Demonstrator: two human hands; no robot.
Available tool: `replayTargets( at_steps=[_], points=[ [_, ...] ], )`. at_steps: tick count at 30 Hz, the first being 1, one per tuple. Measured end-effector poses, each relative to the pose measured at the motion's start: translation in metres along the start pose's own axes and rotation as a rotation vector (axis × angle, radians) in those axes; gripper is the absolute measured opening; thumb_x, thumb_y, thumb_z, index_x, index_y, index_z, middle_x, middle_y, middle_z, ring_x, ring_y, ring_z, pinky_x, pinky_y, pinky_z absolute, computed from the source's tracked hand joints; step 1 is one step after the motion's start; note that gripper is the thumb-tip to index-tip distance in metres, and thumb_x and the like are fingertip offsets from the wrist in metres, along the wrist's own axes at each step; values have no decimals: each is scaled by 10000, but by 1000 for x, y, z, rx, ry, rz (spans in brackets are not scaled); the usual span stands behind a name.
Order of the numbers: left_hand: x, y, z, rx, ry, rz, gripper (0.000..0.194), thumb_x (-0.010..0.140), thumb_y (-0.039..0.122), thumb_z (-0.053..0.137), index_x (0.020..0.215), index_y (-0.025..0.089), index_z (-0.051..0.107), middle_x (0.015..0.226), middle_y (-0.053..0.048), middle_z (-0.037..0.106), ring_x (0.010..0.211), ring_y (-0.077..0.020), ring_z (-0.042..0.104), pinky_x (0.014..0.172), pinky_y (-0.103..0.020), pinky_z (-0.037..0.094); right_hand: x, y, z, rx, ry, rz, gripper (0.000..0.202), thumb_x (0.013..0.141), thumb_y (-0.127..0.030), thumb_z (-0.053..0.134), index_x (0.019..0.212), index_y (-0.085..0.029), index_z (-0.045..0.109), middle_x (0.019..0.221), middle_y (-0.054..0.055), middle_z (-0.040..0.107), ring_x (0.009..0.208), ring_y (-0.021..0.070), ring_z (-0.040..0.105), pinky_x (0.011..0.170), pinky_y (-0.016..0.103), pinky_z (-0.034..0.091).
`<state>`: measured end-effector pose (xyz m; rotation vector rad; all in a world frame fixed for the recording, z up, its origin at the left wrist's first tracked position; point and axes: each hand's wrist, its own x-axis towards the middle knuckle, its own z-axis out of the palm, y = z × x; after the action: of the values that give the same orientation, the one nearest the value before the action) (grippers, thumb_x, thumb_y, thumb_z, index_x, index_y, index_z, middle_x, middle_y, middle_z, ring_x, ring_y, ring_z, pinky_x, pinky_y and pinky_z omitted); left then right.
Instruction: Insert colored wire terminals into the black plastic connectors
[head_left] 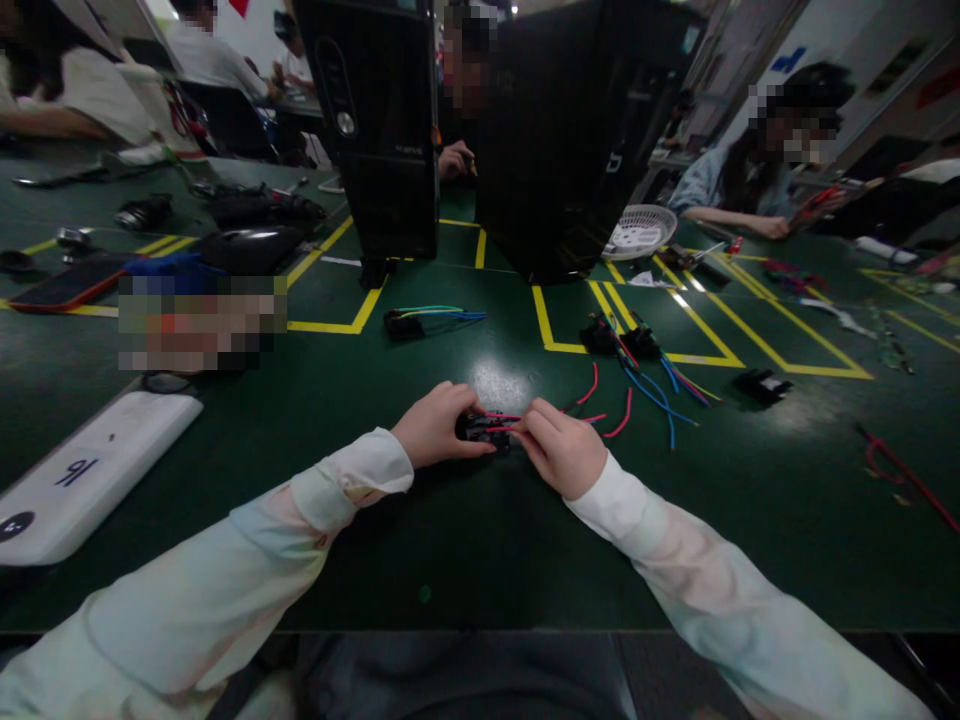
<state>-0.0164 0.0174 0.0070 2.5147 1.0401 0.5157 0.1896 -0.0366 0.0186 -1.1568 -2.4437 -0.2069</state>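
Observation:
My left hand point(442, 425) is closed around a small black connector block point(480, 430), held low over the green table near its front middle. Pink-red wires point(504, 417) run from the block toward the right. My right hand point(559, 445) pinches these wires close to the block, thumb and fingers together. Where the wires enter the block is too small to make out. Just beyond my right fingers, short loose red wires point(619, 415) lie on the table. Further off are two black blocks point(641, 340) with red, blue and yellow wires.
Another black block with blue and green wires point(405, 322) lies ahead. Two tall black computer cases point(382, 130) stand at the back. A white power bank point(97, 470) is at left, a black part point(761, 387) at right. A white basket point(641, 232) sits further back; people work around.

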Motion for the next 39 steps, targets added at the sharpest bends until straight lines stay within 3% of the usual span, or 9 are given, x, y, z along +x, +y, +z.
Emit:
replayTargets(
  at_steps=[18,23,39],
  points=[
    [0,-1,0,-8,0,-5,396,651,520,652,824,179,551,828,-32,552,782,-200,472,658,-306,379,-1,0,-2,-58,-19,-7,220,911,-240,362,779,-163,520,777,33,530,613,107,490,552,235,306],
    [1,-1,-1,-15,-9,-2,388,656,514,650,820,178,549,830,-31,553,785,-200,472,661,-308,378,-1,0,-3,-46,-81,-21,197,900,-233,376,774,-166,511,788,29,534,578,98,471,519,235,284],
    [0,0,-1,9,-14,-2,382,658,506,654,818,176,550,828,-35,552,788,-202,477,671,-308,382,0,1,0,19,-40,-4,188,908,-221,377,774,-169,499,782,36,528,625,111,503,556,223,331]
  ],
)
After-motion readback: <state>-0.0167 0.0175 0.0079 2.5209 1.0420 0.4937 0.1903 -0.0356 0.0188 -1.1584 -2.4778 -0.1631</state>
